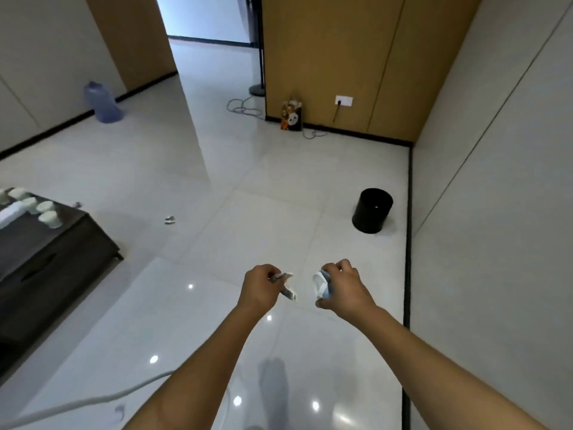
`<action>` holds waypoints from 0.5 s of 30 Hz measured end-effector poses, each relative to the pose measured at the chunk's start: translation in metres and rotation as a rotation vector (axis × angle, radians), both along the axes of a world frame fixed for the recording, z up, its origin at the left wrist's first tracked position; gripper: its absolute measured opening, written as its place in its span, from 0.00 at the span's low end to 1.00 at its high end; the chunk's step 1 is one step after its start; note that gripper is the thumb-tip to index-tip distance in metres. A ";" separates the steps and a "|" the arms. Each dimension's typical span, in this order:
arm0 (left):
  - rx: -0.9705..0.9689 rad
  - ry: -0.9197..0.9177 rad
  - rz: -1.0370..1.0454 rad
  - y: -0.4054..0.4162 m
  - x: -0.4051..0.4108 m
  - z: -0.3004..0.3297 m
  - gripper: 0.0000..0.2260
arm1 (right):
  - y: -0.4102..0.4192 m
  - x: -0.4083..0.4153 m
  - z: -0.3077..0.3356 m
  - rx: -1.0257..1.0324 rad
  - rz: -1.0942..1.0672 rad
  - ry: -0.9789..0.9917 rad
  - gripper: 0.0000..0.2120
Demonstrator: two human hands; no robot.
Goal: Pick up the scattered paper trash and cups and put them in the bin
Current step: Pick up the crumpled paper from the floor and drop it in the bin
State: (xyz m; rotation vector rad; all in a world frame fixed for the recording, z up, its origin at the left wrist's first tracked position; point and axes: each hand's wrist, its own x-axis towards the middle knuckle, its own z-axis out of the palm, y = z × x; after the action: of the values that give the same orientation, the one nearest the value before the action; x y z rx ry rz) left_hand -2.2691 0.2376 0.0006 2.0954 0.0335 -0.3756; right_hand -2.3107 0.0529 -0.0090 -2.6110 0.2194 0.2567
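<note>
Carrying: paper scrap (286, 287) pinched in left hand (259, 288), crushed cup (321, 285) gripped in right hand (344, 285) | bin (372, 210) ahead-right, unreached | floor scrap (169, 220) far left, uncollected

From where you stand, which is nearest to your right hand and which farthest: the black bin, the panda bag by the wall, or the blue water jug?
Going outward from the right hand, which grips a crumpled cup:
1. Black bin, just ahead on the floor, near the right wall.
2. Panda bag, farther ahead, against the brown wall panel.
3. Blue water jug, far off to the left, by the opposite wall.
</note>
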 end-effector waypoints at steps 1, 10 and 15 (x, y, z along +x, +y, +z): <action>-0.004 -0.002 -0.023 -0.019 0.013 0.001 0.11 | -0.018 0.008 0.002 0.000 -0.038 -0.004 0.33; -0.014 -0.039 -0.275 -0.165 0.163 0.001 0.10 | -0.147 0.110 -0.001 0.011 -0.307 -0.025 0.33; -0.010 -0.161 -0.336 -0.222 0.263 0.002 0.08 | -0.198 0.202 0.005 0.021 -0.401 -0.009 0.34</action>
State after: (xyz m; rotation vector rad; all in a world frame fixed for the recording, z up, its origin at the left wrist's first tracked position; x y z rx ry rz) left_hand -2.0057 0.0156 0.0028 2.1153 -0.4187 -0.4037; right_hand -2.1091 -0.1446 -0.0044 -2.4782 0.7212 0.1049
